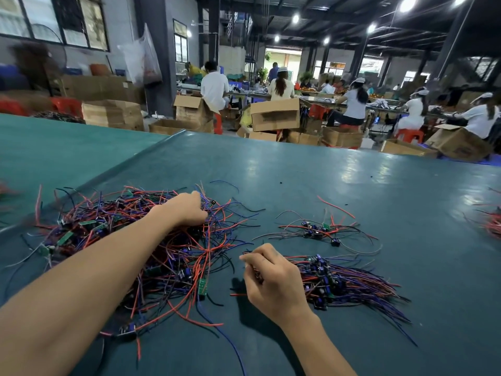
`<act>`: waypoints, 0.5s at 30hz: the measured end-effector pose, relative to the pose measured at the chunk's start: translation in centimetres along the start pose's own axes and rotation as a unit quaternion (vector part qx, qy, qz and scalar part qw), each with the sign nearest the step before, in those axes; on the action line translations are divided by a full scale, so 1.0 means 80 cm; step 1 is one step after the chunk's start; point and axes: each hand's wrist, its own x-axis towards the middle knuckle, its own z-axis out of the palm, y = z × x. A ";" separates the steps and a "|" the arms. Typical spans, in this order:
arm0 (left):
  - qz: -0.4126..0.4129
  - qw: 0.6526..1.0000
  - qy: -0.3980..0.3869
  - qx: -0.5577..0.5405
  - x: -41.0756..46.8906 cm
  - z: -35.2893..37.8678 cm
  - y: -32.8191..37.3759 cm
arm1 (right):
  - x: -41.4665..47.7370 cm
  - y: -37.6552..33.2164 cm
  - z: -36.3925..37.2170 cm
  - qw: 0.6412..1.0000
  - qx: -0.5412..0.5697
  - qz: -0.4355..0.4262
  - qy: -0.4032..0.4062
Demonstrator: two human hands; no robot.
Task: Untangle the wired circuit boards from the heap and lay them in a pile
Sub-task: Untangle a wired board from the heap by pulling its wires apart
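Head view, one worktable, contents as follows.

1. Table (339, 169): dark green mat, glossy, with a seam running diagonally at the left.
2. Heap (130, 234) of wired circuit boards: left of centre on the mat. Red, blue, purple and black leads in a loose tangle, with small green boards showing among them, mostly on the left side. One green board (202, 286) stands on edge at the heap's near right margin.
3. Left hand (189, 210): forearm laid across the heap, hand at its far right side. The fingers are curled down into the strands and closed on a bunch of them; the fingertips are hidden.
4. Pile (341, 283) of sorted boards: right of the heap, apart from it, with leads combed out towards the near right and boards bunched along the middle.
5. Right hand (271, 278): at the pile's left end, back of hand upward, fingers curled and gripping a bundle of wire ends belonging to the pile.
6. Small cluster (320, 232) of boards: beyond the pile, a few units with long leads sprawled around.
7. Further wires (492, 223): at the right edge, cut off by the frame.
8. Background: open cardboard cartons (275, 115), red stools (409, 135) and seated workers (214, 88) at long benches.
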 end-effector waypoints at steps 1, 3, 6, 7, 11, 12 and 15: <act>0.009 1.000 0.004 0.011 0.002 0.001 0.000 | 0.000 0.000 0.000 1.000 0.000 0.001 0.001; 0.030 0.999 0.009 0.039 0.006 0.004 -0.002 | 0.000 0.000 0.000 1.000 0.000 0.005 -0.002; 0.065 0.991 0.033 0.115 0.009 0.000 -0.006 | 0.000 0.001 0.001 1.000 0.004 0.017 -0.003; 0.074 0.987 0.035 0.136 0.008 -0.003 -0.007 | 0.000 0.001 0.001 1.000 0.007 0.019 -0.004; 0.108 0.976 0.031 0.184 0.004 -0.007 -0.011 | 0.001 0.001 0.001 1.000 0.007 0.020 -0.006; 0.114 0.975 0.032 0.188 0.003 -0.006 -0.012 | 0.001 0.001 0.001 1.000 0.006 0.019 -0.008; 0.110 0.978 0.042 0.173 -0.003 -0.001 -0.010 | 0.001 0.000 0.001 1.000 0.005 0.018 -0.011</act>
